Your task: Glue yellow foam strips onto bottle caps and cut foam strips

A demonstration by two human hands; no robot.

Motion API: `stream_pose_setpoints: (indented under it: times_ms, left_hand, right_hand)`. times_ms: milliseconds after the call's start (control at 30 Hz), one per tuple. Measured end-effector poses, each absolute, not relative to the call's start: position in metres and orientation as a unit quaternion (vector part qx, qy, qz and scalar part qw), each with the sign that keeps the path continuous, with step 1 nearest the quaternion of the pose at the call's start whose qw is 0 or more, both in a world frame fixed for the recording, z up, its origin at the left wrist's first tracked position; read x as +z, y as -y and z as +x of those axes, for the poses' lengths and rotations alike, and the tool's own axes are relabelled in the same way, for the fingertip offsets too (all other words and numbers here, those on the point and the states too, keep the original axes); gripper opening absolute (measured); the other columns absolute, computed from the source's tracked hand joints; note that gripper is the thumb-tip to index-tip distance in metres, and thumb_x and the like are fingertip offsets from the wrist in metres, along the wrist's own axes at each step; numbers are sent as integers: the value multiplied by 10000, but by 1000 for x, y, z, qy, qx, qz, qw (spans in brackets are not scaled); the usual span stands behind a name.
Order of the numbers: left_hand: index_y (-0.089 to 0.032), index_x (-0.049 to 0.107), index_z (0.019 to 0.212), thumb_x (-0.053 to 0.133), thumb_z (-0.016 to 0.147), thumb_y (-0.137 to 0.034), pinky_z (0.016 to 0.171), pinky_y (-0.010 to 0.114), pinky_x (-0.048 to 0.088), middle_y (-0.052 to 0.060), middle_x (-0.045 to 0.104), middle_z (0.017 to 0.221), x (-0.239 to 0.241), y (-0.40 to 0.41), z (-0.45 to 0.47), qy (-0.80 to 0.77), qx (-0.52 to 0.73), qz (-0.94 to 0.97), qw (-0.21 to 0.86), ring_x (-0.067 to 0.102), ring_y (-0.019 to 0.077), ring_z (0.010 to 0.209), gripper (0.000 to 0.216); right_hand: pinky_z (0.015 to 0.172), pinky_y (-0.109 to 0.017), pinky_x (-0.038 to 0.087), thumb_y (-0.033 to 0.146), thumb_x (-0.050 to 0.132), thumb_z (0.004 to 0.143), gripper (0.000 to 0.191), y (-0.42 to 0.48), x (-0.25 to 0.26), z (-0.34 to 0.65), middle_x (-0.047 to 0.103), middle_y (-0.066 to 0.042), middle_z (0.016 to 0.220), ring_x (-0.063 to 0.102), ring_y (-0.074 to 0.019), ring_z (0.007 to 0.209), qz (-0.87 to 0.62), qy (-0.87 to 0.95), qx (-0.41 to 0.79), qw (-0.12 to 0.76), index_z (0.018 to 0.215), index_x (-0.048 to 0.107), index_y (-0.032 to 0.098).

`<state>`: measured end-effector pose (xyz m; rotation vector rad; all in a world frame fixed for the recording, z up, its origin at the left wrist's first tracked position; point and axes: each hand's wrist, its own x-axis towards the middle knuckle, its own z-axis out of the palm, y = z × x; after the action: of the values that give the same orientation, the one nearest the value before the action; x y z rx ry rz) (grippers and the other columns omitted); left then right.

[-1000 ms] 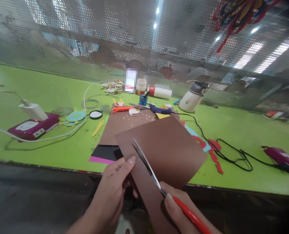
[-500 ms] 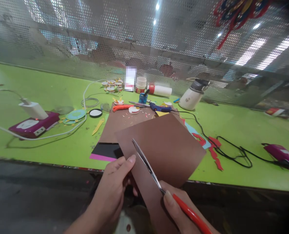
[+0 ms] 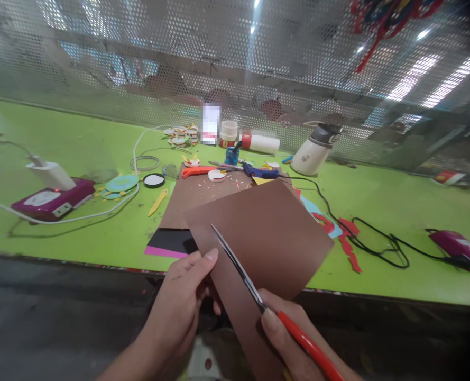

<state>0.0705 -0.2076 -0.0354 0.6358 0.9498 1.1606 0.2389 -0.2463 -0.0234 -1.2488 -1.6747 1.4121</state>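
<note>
My left hand [image 3: 179, 312] pinches the near left edge of a brown paper sheet [image 3: 266, 238], thumb on top and fingers underneath. My right hand [image 3: 286, 338] is closed on red-handled scissors [image 3: 258, 296] whose blades lie across the sheet, pointing up and left towards its left edge. The sheet is held tilted above the near edge of the green table [image 3: 80, 148].
A second brown sheet [image 3: 195, 198] lies on black and pink paper [image 3: 167, 244]. Behind it sit a blue glue gun [image 3: 258, 171] with a black cord [image 3: 373, 241], orange scissors [image 3: 197, 171], a white kettle [image 3: 312, 152], and paper scraps. A charger block [image 3: 50, 176] rests on a magenta power strip [image 3: 56, 200] on the left.
The scissors and the sheet have shifted slightly left and up in the view. Both hands keep the same grips.
</note>
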Motion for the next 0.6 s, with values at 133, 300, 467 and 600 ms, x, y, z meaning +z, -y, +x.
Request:
stream_pose_setpoints:
  times_ms: [133,300,467,600]
  left_hand:
    - [-174,593,564,733,722,-418,388,207,411,-26,537,496,-37,209,71,-423,520,279,688,441,97,421,322]
    - [-161,612,599,660,815,-431,432,233,457,1,563,528,-42,208,63,-416,501,332,683,492,122,462,350]
    - [-163,640,688,618,834,-474,449,253,477,21,605,637,-33,196,45,-444,524,382,619,537,145,530,345]
    - [-182,582,587,680,739,-387,400,222,424,-9,560,527,-13,184,42,-499,531,385,567,493,123,452,274]
  right_hand:
    - [669,-300,547,699,368,922,626,248,-26,238,726,-79,814,663,-219,717,-491,621,534,296,1160,718,237]
    - [721,-309,540,694,361,928,620,246,-24,242,720,-90,874,665,-222,773,-469,635,533,305,1119,728,233]
    - [641,-278,481,719,389,900,629,242,-28,250,622,-54,715,573,-188,687,-463,665,518,274,950,729,192]
    - [520,-247,349,753,366,885,650,240,-27,251,479,-6,649,408,-133,584,-468,661,525,260,926,683,187]
